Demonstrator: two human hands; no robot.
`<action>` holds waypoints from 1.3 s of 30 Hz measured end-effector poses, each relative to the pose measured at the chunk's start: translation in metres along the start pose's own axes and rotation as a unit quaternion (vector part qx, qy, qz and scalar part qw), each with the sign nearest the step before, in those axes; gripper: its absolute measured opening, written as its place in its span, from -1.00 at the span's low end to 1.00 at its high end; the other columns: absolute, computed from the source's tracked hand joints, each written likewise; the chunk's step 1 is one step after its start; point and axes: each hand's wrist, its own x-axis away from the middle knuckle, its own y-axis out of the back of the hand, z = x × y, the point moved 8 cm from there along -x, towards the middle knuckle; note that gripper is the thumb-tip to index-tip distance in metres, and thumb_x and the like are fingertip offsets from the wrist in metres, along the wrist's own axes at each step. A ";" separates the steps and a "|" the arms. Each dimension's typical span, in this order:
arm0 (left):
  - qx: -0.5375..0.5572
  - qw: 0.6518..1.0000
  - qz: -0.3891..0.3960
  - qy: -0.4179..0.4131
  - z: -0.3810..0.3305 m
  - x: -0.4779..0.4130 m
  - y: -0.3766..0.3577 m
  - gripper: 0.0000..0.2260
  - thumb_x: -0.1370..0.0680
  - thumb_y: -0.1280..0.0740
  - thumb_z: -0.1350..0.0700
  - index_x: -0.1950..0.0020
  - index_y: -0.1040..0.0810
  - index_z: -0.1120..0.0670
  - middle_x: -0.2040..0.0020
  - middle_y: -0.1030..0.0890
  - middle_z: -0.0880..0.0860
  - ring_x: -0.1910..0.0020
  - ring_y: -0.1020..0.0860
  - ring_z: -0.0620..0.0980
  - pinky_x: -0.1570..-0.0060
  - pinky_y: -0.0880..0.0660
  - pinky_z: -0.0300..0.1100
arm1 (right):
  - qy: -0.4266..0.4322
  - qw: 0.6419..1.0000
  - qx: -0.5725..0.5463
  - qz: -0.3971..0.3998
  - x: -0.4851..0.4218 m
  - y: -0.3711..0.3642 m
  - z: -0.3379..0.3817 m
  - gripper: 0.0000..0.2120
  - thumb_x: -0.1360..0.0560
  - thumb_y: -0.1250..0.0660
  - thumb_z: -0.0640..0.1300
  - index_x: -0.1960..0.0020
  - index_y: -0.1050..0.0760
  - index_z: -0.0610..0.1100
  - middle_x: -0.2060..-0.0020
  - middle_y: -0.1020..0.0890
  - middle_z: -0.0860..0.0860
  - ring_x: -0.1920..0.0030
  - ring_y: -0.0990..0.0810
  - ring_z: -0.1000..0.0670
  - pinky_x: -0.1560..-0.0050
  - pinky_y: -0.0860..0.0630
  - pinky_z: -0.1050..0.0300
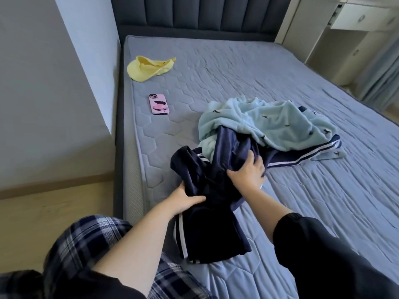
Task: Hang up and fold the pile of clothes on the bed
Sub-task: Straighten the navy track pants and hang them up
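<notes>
A navy garment with white side stripes (207, 225) hangs crumpled over the near edge of the bed. My left hand (185, 200) grips its left side and my right hand (248, 173) clutches its upper folds. Part of the navy cloth still runs under a light blue fleece garment with small dark marks (269, 124), which lies bunched in the middle of the bed (302, 201). A yellow garment (146, 67) lies crumpled near the far left corner of the mattress.
A phone in a pink case (158, 104) lies flat on the left part of the mattress. A dark padded headboard (198, 14) stands at the back, a white cabinet (349, 29) at the far right, a grey wall on the left.
</notes>
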 end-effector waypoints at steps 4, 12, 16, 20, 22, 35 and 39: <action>0.043 0.999 0.018 -0.003 -0.002 -0.005 -0.005 -0.14 -0.25 -0.56 -0.17 -0.46 -0.27 -0.06 -0.24 -0.54 -0.12 -0.21 -0.51 -0.09 -0.31 -0.41 -0.10 | -0.204 0.939 -0.230 0.152 0.009 -0.026 -0.040 -0.51 -0.41 -0.36 -0.11 -0.29 -0.36 -0.24 -0.23 -0.48 -0.21 -0.19 -0.50 -0.20 -0.22 -0.47 -0.06; 0.089 0.994 0.014 -0.062 -0.023 -0.003 0.000 -0.37 -0.35 -0.56 0.06 -0.36 -0.38 -0.01 -0.17 -0.58 -0.07 -0.16 -0.54 -0.11 -0.17 -0.47 -0.21 | 0.170 0.984 0.055 0.004 0.005 0.033 0.043 -0.58 -0.57 -0.21 0.05 0.34 -0.43 -0.21 0.32 -0.55 -0.18 0.09 -0.53 -0.22 0.20 -0.26 0.06; 0.087 0.956 -0.279 -0.039 -0.026 0.007 0.065 -0.95 -0.54 -0.31 0.24 0.02 -0.54 0.14 0.15 -0.60 0.09 0.02 -0.57 0.14 0.10 -0.42 -0.15 | 0.158 0.985 -0.018 -0.072 0.003 0.061 0.053 -0.59 -0.62 -0.13 0.03 0.25 -0.44 -0.24 0.26 -0.51 -0.13 0.07 -0.54 -0.22 0.17 -0.26 0.09; 0.175 0.814 -0.549 0.064 0.002 0.051 0.138 -0.75 -0.58 -0.20 0.24 -0.20 -0.48 0.33 -0.18 -0.54 0.34 -0.19 -0.49 0.30 -0.14 -0.40 0.01 | 0.048 0.974 -0.171 -0.138 -0.006 0.076 0.030 -0.71 -0.63 -0.10 -0.14 -0.05 -0.48 -0.34 -0.13 -0.53 -0.25 -0.13 -0.49 -0.23 -0.02 -0.29 0.08; 0.200 0.791 -0.574 0.065 0.007 0.060 0.150 -0.73 -0.59 -0.16 0.25 -0.25 -0.46 0.30 -0.22 -0.53 0.31 -0.23 -0.48 0.28 -0.19 -0.39 -0.01 | 0.017 0.976 -0.183 -0.117 -0.011 0.069 0.020 -0.75 -0.60 -0.12 -0.22 -0.18 -0.42 -0.34 -0.25 -0.43 -0.24 -0.22 -0.43 -0.23 -0.12 -0.28 0.09; 0.052 0.900 -0.426 -0.083 -0.049 0.052 0.119 -0.83 -0.56 -0.16 0.25 0.00 -0.54 0.13 0.15 -0.55 0.00 0.08 -0.52 0.10 0.24 -0.31 -0.20 | 0.344 0.895 0.278 0.055 0.018 -0.010 0.079 -0.84 -0.48 -0.25 -0.14 0.01 -0.58 -0.06 0.04 -0.59 -0.04 -0.15 -0.44 -0.12 -0.30 -0.18 -0.07; -0.034 0.943 -0.270 -0.190 -0.093 0.048 0.095 -0.77 -0.58 -0.30 0.09 -0.23 -0.53 0.05 -0.03 -0.55 -0.10 -0.09 -0.52 -0.04 0.04 -0.39 -0.31 | 0.322 0.946 0.007 0.023 0.029 0.049 0.155 -0.87 -0.46 -0.26 -0.21 0.15 -0.56 -0.23 0.22 -0.62 -0.17 0.13 -0.54 -0.21 0.20 -0.39 0.05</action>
